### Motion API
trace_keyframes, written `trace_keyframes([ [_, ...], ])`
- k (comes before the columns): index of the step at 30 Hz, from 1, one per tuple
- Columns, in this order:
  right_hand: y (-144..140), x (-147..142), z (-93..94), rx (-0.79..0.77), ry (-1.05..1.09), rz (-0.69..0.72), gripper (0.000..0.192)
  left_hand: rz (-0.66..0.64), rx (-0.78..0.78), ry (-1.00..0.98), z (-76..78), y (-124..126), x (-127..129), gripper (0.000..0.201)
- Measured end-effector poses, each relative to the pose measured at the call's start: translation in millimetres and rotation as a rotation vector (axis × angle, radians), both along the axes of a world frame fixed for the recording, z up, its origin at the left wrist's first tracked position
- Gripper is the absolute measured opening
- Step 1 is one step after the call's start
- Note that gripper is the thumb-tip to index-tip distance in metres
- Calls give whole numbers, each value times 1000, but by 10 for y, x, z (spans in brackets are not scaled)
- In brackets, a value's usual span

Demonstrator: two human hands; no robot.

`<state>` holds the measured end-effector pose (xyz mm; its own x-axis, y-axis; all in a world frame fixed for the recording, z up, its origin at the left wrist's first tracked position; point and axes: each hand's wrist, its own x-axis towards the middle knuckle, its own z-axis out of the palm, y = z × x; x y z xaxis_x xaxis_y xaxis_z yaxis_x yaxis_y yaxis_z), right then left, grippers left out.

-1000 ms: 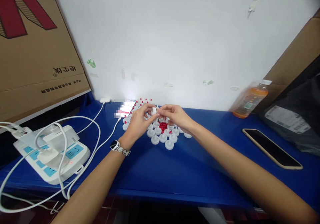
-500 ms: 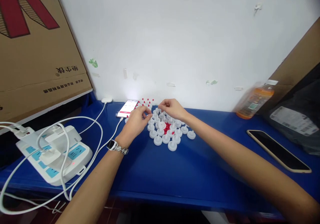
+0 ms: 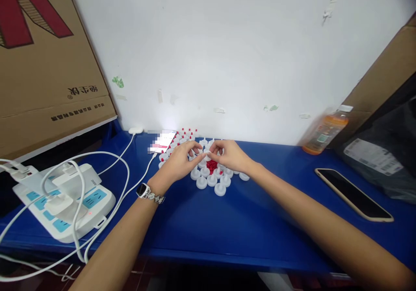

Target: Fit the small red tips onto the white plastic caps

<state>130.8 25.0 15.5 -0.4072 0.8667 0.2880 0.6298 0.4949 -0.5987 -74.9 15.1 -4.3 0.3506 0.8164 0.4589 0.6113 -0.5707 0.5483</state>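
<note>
My left hand (image 3: 182, 157), with a watch on its wrist, is curled above the left side of a cluster of white round nozzle caps (image 3: 220, 188). White shows between its thumb and fingers, but I cannot tell whether that piece is held or lies behind. Facing it, my right hand (image 3: 232, 154) has thumb and forefinger pinched close to the left thumb; what they hold is hidden. Small red tips (image 3: 212, 166) lie heaped among the white caps. Behind my left hand stand several white caps with red tips (image 3: 183, 136) on top.
A lit phone (image 3: 167, 141) lies at the back left, its cable running forward. A power strip (image 3: 65, 204) with looped white cables takes up the left. On the right are a dark phone (image 3: 354, 194), an orange drink bottle (image 3: 326, 130) and a dark package (image 3: 383, 152).
My right hand has come down and toward my left hand, so the fingertips now nearly meet. My left hand has lowered slightly. The whole view has shifted a little.
</note>
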Motion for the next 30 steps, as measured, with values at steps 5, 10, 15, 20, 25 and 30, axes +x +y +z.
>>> trace_keyframes([
  [5, -104, -20, 104, -123, 349, 54, 25, -56, -19, -194, 60, -52, 66, 26],
  [10, 27, -12, 112, -452, 621, 123, 38, -39, 28, -280, 92, -81, 97, 21],
  [15, 226, 21, 89, -607, 635, 213, 36, 5, 30, -275, 47, -53, 104, 24],
  [20, 672, 78, 38, -175, 402, -173, 12, 74, 48, -201, -7, 5, 74, 23],
  [25, 1120, 45, -49, 94, -125, -359, 24, 68, 42, -38, -45, 41, 47, 13],
  [30, 1291, -45, -163, 65, -281, -341, 18, 80, 11, 5, -83, 67, 55, 12],
])
